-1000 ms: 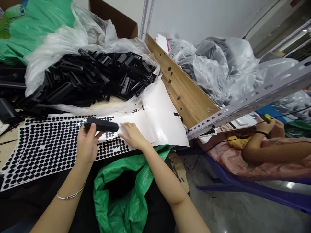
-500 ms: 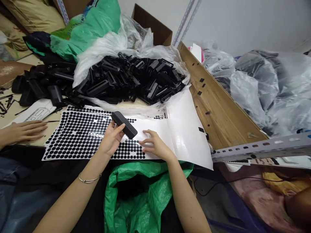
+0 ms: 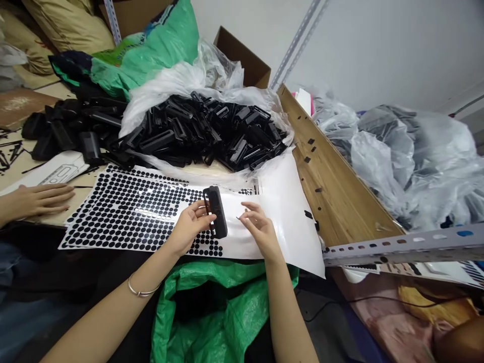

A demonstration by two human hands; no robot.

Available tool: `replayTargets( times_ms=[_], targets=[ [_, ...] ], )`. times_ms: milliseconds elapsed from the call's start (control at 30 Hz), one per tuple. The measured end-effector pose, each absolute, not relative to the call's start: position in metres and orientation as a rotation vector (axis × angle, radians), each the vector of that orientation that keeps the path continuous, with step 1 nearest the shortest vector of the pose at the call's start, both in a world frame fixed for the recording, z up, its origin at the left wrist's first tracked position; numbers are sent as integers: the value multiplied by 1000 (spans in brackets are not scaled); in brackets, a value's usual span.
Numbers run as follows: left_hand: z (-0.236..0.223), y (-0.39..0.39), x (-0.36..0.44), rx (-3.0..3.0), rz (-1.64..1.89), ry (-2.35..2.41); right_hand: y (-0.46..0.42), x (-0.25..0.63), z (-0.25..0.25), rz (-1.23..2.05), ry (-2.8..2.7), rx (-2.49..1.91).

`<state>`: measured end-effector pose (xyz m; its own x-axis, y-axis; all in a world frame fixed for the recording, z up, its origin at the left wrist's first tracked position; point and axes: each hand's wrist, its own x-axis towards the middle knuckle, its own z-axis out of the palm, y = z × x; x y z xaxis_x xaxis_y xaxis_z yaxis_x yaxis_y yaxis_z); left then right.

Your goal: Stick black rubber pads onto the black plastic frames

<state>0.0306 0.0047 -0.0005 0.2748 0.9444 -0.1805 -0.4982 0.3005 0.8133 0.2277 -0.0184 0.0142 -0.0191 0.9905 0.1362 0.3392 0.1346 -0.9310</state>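
Observation:
My left hand (image 3: 191,229) grips a long black plastic case (image 3: 220,214) between thumb and fingers, tilted above the sheets. The case now shows a recessed side with a thin frame along its left edge. Just to its right, my right hand (image 3: 260,229) pinches a small dark piece, seen nearly edge-on, which looks like a round black sticker (image 3: 238,218). Under both hands lie white sheets with rows of round black stickers (image 3: 124,217). Their right part is bare white backing (image 3: 293,227).
A big heap of black plastic parts (image 3: 177,131) lies behind the sheets in a clear bag. An open green sack (image 3: 212,322) hangs at the front edge. Another person's hand (image 3: 41,201) rests at the left. A wooden board (image 3: 340,186) and metal rail (image 3: 416,239) border the right.
The black case has been turned from its textured face to its recessed side and moved right. My right hand has lifted off the sheet, with a small dark piece at its fingertips.

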Motion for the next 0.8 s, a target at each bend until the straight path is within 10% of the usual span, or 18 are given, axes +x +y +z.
replayTargets(
  times_ms=[800],
  targets=[
    [-7, 1, 40, 766, 1020, 772, -34, 184, 14, 955, -1268, -1167]
  ],
)
